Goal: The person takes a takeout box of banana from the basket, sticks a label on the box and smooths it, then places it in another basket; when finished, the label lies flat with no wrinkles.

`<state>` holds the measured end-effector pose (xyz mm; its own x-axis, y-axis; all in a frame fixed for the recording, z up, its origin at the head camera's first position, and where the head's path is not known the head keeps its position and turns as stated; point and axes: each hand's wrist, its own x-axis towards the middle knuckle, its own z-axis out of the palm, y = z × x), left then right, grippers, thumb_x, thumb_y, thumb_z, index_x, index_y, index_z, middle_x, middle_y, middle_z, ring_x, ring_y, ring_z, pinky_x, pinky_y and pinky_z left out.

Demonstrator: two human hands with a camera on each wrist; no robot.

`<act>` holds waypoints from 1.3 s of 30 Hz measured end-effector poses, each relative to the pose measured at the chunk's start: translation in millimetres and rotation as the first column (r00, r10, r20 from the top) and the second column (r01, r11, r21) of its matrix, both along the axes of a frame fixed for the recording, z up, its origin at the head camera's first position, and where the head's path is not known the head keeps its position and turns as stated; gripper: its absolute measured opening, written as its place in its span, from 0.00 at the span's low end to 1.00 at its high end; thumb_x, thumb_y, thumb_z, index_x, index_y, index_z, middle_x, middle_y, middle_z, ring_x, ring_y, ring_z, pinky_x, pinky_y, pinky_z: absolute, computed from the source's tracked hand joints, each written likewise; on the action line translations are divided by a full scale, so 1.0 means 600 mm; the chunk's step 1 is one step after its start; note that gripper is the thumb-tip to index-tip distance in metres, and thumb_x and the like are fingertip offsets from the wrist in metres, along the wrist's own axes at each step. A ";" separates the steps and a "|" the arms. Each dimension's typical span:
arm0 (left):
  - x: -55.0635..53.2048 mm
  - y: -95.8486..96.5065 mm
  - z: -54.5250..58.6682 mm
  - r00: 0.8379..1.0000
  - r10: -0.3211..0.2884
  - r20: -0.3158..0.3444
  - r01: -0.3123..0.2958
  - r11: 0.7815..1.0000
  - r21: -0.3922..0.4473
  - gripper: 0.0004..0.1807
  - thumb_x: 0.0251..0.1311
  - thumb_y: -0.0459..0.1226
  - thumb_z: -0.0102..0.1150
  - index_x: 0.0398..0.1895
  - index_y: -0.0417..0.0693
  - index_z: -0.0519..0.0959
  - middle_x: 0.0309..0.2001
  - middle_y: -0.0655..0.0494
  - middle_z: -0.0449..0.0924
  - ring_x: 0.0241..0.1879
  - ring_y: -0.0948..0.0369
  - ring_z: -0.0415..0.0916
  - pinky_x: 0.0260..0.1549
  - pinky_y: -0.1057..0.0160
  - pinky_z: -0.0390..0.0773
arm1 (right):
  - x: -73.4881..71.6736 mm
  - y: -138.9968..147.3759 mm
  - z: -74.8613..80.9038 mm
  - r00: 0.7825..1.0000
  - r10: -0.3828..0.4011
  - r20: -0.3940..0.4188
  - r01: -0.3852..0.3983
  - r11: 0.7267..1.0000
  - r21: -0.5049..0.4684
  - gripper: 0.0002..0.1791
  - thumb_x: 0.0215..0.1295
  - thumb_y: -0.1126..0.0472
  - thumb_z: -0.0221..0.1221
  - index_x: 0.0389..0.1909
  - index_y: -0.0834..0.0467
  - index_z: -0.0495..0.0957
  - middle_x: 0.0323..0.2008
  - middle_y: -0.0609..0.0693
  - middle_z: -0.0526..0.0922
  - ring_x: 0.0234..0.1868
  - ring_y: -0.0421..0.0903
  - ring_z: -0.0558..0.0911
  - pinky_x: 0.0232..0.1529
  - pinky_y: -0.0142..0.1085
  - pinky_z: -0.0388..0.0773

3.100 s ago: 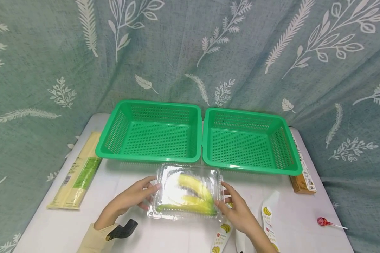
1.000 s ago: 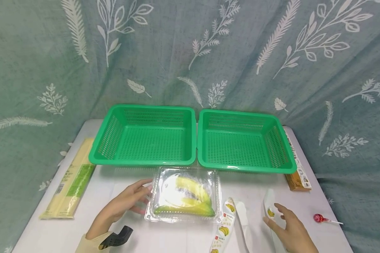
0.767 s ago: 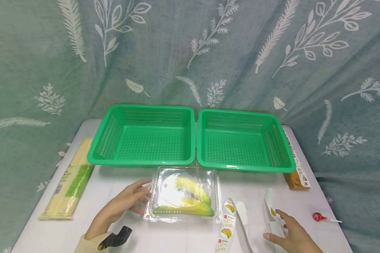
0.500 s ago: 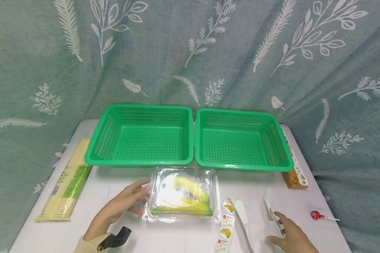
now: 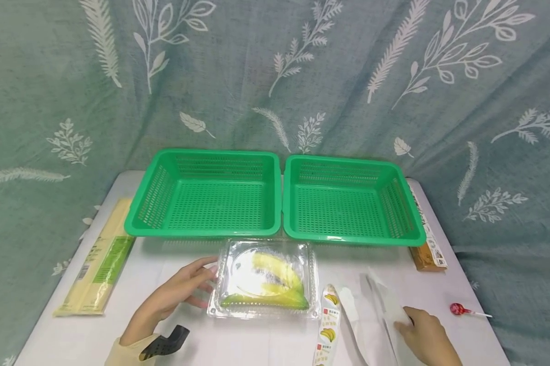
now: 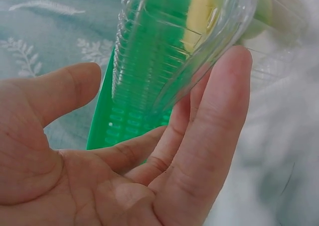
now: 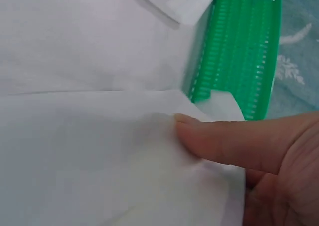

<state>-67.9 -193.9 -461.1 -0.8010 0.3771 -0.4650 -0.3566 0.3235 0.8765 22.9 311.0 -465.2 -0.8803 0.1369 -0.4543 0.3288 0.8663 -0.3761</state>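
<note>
A clear plastic clamshell box (image 5: 224,284) with yellow-green bananas (image 5: 281,274) inside sits on the white table. My left hand (image 5: 176,290) is at its left side, fingers extended against the wall and thumb apart, as the left wrist view shows. To the right, my right hand (image 5: 428,333) pinches a paper sticker strip (image 7: 99,156) between thumb and fingers. Its plain white side faces up in the right wrist view. Between box and right hand lie a strip printed with bananas (image 5: 328,333) and a white strip (image 5: 350,315).
Two green baskets (image 5: 201,233) (image 5: 352,239) stand side by side behind the box. A long pale packet with a green label (image 5: 96,264) lies at left. At right are a brown-and-white box (image 5: 428,256) and a red lollipop (image 5: 458,309). A patterned curtain (image 5: 238,76) hangs behind.
My right hand left the box's right side, moved right to the sticker strip, and now grips it; the strip has turned and lifted. My left hand stays beside the box.
</note>
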 end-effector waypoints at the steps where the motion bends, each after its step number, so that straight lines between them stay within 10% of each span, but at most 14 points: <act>1: 0.000 -0.001 0.001 1.000 0.003 -0.001 -0.003 1.000 -0.002 0.38 0.76 0.49 0.47 0.79 0.39 0.49 0.57 0.36 0.72 0.46 0.55 0.79 0.38 0.53 0.89 | -0.003 -0.001 0.005 0.999 -0.003 -0.034 0.003 1.000 -0.003 0.22 0.63 0.63 0.64 0.53 0.75 0.78 0.47 0.69 0.85 0.48 0.63 0.85 0.49 0.60 0.82; 14: 0.007 -0.010 0.019 0.999 0.004 -0.040 -0.004 1.000 -0.004 0.38 0.76 0.48 0.48 0.79 0.39 0.49 0.60 0.32 0.72 0.52 0.51 0.81 0.39 0.52 0.89 | -0.033 -0.042 0.040 0.966 -0.102 -0.238 0.079 0.991 -0.106 0.25 0.70 0.58 0.60 0.60 0.72 0.75 0.53 0.70 0.83 0.55 0.66 0.82 0.51 0.59 0.81; 26: 0.027 0.006 0.069 0.988 0.082 -0.133 -0.098 0.988 -0.120 0.36 0.74 0.47 0.52 0.78 0.44 0.54 0.53 0.39 0.78 0.46 0.55 0.83 0.38 0.59 0.88 | -0.038 -0.110 0.073 0.842 -0.102 -0.530 0.028 0.989 -0.147 0.17 0.73 0.60 0.59 0.53 0.67 0.82 0.52 0.64 0.86 0.56 0.66 0.83 0.54 0.61 0.80; 33: 0.053 0.134 0.101 0.947 -0.108 -0.303 0.146 0.983 0.108 0.29 0.75 0.41 0.52 0.73 0.37 0.63 0.40 0.38 0.80 0.33 0.64 0.83 0.37 0.64 0.88 | -0.025 -0.153 0.090 0.754 -0.006 -0.657 -0.048 0.997 -0.064 0.19 0.67 0.68 0.62 0.58 0.66 0.80 0.48 0.62 0.88 0.50 0.61 0.87 0.48 0.57 0.84; 39: 0.053 0.273 0.097 0.973 -0.148 -0.177 0.194 0.939 0.283 0.24 0.74 0.43 0.53 0.67 0.40 0.72 0.41 0.41 0.84 0.34 0.63 0.83 0.37 0.65 0.88 | -0.011 -0.183 0.092 0.651 0.107 -0.751 -0.103 0.993 0.052 0.27 0.59 0.75 0.64 0.60 0.56 0.81 0.40 0.49 0.90 0.39 0.46 0.89 0.37 0.45 0.86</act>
